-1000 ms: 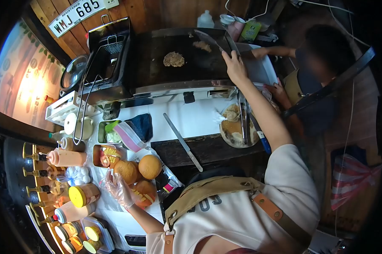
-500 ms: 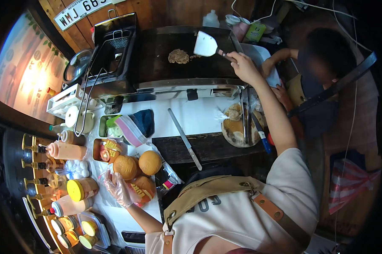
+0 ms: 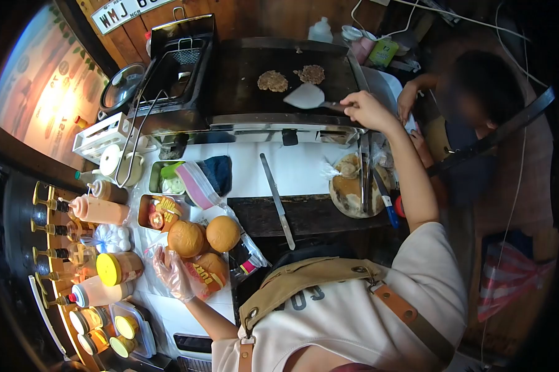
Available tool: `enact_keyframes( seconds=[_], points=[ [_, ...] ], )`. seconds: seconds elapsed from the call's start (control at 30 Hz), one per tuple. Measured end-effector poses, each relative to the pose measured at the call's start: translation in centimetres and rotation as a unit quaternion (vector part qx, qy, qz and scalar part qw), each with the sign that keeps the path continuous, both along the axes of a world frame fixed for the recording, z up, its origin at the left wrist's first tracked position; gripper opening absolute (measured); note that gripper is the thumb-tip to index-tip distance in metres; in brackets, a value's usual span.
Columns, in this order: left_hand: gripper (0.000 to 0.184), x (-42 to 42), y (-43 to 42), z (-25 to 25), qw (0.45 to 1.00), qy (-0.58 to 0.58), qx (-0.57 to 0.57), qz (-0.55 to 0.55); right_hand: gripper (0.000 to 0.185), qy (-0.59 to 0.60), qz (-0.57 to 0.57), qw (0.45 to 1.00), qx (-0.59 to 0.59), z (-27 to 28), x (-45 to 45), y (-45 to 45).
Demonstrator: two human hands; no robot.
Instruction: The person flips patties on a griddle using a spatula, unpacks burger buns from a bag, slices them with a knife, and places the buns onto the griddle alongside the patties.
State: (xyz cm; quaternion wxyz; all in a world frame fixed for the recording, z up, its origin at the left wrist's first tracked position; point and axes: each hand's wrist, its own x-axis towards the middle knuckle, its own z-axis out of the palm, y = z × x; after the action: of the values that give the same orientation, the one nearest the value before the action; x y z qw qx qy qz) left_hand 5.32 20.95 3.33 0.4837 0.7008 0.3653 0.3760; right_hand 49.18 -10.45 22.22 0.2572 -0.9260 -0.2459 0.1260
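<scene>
My right hand [image 3: 367, 110] grips the handle of a spatula [image 3: 305, 97]. Its wide blade lies low over the front of the dark griddle [image 3: 239, 102], just below two browned patties, one on the left [image 3: 272, 81] and one on the right [image 3: 313, 74]. Down at the left, my left hand [image 3: 173, 276] wears a clear plastic glove. Its fingers are stretched out beside a round bun [image 3: 186, 239] and a printed bag of buns [image 3: 210, 273]. Whether the fingertips touch them I cannot tell. Another bun [image 3: 223, 234] sits to the right.
A long knife [image 3: 274, 198] lies on the white counter. Tongs [image 3: 364, 180] and a blue-handled knife [image 3: 388, 204] rest on a round board [image 3: 349, 209]. Metal trays [image 3: 144, 214], sauce bottles [image 3: 93, 209] and jars line the left. Another person [image 3: 471, 124] is at the right, hands near a white tray.
The spatula has come down and toward me, its blade now tilted flatter. The right-hand patty, mostly hidden before, now shows whole. My left hand has stayed by the buns. The view has shifted slightly.
</scene>
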Motion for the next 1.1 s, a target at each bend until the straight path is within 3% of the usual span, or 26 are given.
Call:
enact_keyframes(
  seconds=[0.17,0.3,0.33,0.43,0.5,0.53,0.57,0.63,0.67,0.7,0.77,0.83,0.97,1.03,1.1],
  points=[
    [0.044,-0.3,0.2,-0.3,1.0,-0.004,-0.009,-0.002,0.023,-0.085,0.015,0.996,-0.002,-3.9,1.7,6.5],
    [0.043,-0.2,0.3,0.5,0.999,0.018,0.023,0.014,0.022,-0.165,-0.04,0.976,0.137,-10.3,5.5,12.0],
    [0.043,-0.1,0.1,0.8,0.999,0.018,0.025,0.017,0.024,-0.069,-0.063,0.986,0.14,-10.3,5.8,12.6],
    [0.039,0.3,-1.5,3.4,0.994,-0.016,0.081,0.076,0.027,-0.008,-0.104,0.976,0.191,-10.8,5.9,12.7],
    [0.036,0.9,-2.3,6.6,0.912,0.16,0.364,0.097,0.025,-0.055,-0.076,0.967,0.238,-10.8,6.1,11.9],
    [0.034,1.8,-2.9,7.3,0.905,0.129,0.39,0.108,0.026,-0.14,-0.05,0.958,0.244,-11.6,7.1,11.2],
    [0.034,2.9,-4.0,8.0,0.905,0.13,0.39,0.108,0.028,-0.225,-0.025,0.942,0.249,-12.3,8.1,10.5],
    [0.03,5.3,-6.8,9.2,0.94,0.067,0.333,-0.021,0.033,-0.416,0.025,0.887,0.197,-10.5,7.3,9.0],
    [0.028,6.7,-7.6,9.0,0.934,0.091,0.326,-0.119,0.034,-0.349,-0.012,0.932,0.101,-8.9,5.6,8.5],
    [0.026,8.2,-8.4,8.4,0.917,0.113,0.316,-0.216,0.034,-0.35,-0.012,0.931,0.1,-8.6,4.9,8.0],
    [0.022,12.1,-11.3,7.1,0.879,0.234,0.192,-0.368,0.033,-0.349,0.015,0.937,-0.007,-8.4,4.1,6.9],
    [0.036,15.1,-14.0,7.7,0.789,0.39,0.14,-0.454,0.032,-0.362,0.031,0.931,-0.025,-8.8,3.4,6.3],
    [0.05,16.9,-16.7,3.2,0.762,0.437,0.131,-0.46,0.033,-0.308,-0.011,0.951,0.024,-9.0,3.5,5.5],
    [0.051,17.1,-16.9,1.9,0.771,0.444,0.089,-0.447,0.034,-0.379,0.015,0.902,0.207,-8.1,3.6,4.8],
    [0.047,17.5,-17.1,0.9,0.769,0.464,0.074,-0.434,0.03,-0.348,-0.035,0.913,0.21,-7.3,4.6,3.2]
  ],
)
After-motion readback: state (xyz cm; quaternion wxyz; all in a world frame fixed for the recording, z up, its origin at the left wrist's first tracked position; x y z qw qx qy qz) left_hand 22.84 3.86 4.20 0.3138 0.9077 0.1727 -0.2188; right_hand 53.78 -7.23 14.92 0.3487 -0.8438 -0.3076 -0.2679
